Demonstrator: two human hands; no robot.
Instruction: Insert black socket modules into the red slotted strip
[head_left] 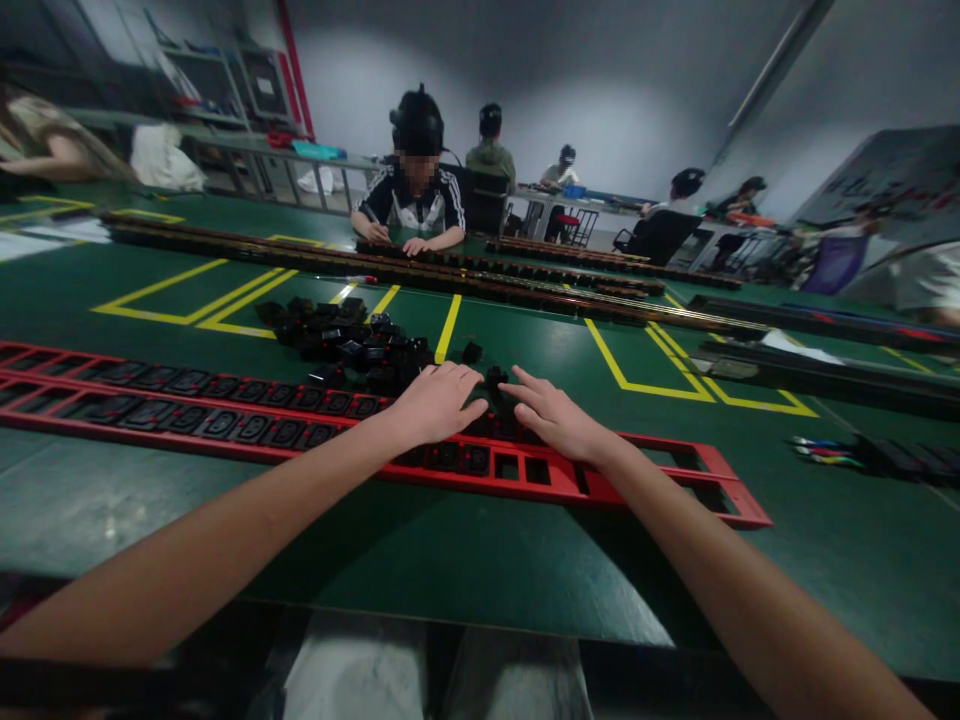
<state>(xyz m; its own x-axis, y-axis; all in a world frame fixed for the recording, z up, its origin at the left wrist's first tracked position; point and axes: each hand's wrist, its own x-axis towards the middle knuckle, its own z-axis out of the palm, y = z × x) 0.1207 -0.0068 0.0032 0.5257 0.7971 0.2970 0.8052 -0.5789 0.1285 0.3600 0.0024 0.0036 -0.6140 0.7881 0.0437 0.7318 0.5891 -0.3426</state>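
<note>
Two long red strips (pixel 645 478) with rows of rectangular slots lie across the green table; black sockets (pixel 225 422) fill the slots on the left, while the right end shows bare openings. My left hand (pixel 435 402) rests curled over the far strip, fingers pressed down on a black socket (pixel 480 424). Beside it my right hand (pixel 553 415) lies with fingers stretched toward the same spot, touching black sockets there. Just beyond both hands sits a loose pile of black sockets (pixel 349 345).
Yellow lines (pixel 448 326) mark the green table (pixel 465 560). Long dark strips (pixel 525 290) run across the far side, where a seated person (pixel 416 205) works. More people sit behind. Coloured wires (pixel 825 452) lie at right.
</note>
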